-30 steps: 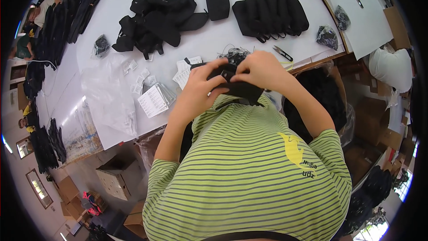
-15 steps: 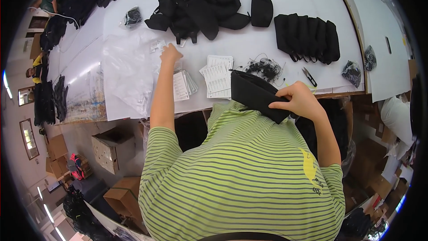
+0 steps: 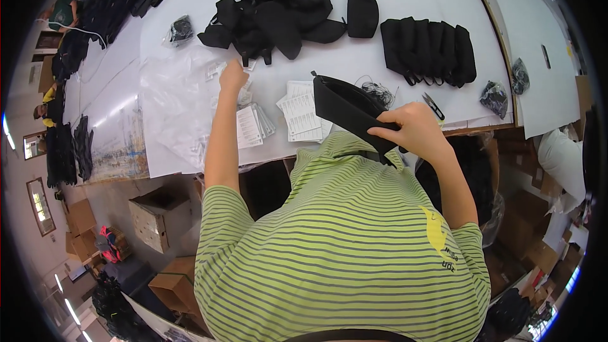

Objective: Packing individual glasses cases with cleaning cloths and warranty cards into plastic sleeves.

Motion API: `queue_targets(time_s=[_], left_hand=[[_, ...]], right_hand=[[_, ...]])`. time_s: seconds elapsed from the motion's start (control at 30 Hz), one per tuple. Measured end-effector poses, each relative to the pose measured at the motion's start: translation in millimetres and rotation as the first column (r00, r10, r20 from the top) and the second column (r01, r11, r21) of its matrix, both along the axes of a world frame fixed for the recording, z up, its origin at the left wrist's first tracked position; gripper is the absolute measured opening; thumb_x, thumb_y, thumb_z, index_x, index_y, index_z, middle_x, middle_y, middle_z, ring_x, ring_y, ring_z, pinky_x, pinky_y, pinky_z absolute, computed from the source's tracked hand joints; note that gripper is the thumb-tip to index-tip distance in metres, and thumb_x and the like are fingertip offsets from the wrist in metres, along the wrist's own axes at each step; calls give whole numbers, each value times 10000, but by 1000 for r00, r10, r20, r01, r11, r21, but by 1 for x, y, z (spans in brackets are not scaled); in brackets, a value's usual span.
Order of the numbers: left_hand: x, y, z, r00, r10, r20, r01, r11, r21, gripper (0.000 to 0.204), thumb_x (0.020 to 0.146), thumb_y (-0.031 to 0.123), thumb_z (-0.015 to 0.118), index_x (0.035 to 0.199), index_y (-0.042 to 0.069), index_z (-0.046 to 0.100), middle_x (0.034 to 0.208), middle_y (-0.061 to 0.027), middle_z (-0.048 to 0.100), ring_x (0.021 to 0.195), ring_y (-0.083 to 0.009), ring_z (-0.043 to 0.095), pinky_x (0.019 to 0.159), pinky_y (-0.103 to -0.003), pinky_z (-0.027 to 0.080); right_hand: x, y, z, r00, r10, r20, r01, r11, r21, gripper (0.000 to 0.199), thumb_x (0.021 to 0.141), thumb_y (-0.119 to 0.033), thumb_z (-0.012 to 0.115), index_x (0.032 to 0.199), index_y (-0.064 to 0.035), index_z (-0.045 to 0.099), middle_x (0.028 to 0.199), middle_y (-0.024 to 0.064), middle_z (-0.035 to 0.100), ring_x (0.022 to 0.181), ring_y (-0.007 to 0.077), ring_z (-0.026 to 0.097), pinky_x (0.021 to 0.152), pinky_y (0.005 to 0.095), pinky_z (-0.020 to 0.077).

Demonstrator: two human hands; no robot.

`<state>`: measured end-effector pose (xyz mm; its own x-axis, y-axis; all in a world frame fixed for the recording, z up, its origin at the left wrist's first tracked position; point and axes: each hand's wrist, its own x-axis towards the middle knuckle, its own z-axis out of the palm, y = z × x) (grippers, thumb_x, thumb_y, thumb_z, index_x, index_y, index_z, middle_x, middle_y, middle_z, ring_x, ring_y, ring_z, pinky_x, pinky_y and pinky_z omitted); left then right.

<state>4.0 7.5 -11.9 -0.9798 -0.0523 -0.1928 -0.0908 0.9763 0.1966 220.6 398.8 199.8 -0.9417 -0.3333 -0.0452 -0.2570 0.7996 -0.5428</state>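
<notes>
Shirt point(image 3: 329, 247) yellow-green, narrow dark horizontal stripes, loose cut. Sleeves point(image 3: 221, 215) short, same stripe. Solid yellow print point(image 3: 435, 231) at one side of chest, small dark lettering point(image 3: 449, 258) beside it. Hands point(image 3: 415, 128) bare, forearms uncovered.

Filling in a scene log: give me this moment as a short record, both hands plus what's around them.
right_hand: right hand grips black pouch by its right end
pouch_state: held tilted, near table's front edge
left_hand: left hand reaches in among small white labels; grip can't be told
cards: two batches of white cards, between the hands
beyond_pouch: dark thread tangle; snips to its right
table_far: heap of black pouches, single pouch, row of pouches
</notes>
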Motion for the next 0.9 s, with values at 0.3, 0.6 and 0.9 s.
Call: queue_targets(time_s=[0.3,0.6,0.9], left_hand=[[14,8,-8,998,12,56,-8,997,-72,377,699,257,749,965,18,631,962,-114,669,910,-258,638,808,-370,481],[122,163,202,603,-573,-556,789,532,308,171,835,123,633,996,92,684,1197,-65,537,1155,-209,431,956,-346,335],[157,169,133,986,53,-155,156,-7,988,622,817,258,677,1330,53,391,1329,-102,417,1230,-249,387,1031,-384,288]], right_hand=[[8,1,-8,996,3,-85,-5,1000,-24,237,711,-301,740,703,-76,667,512,89,535,467,258,519,465,324,385],[-3,-7,0,951,7,-310,20,996,83,181,707,-271,735,711,-99,676,523,57,567,490,238,542,489,340,401],[-6,-21,9,885,-125,-448,66,987,-145,183,694,-273,748,718,-102,686,527,43,572,471,211,534,475,311,376]])
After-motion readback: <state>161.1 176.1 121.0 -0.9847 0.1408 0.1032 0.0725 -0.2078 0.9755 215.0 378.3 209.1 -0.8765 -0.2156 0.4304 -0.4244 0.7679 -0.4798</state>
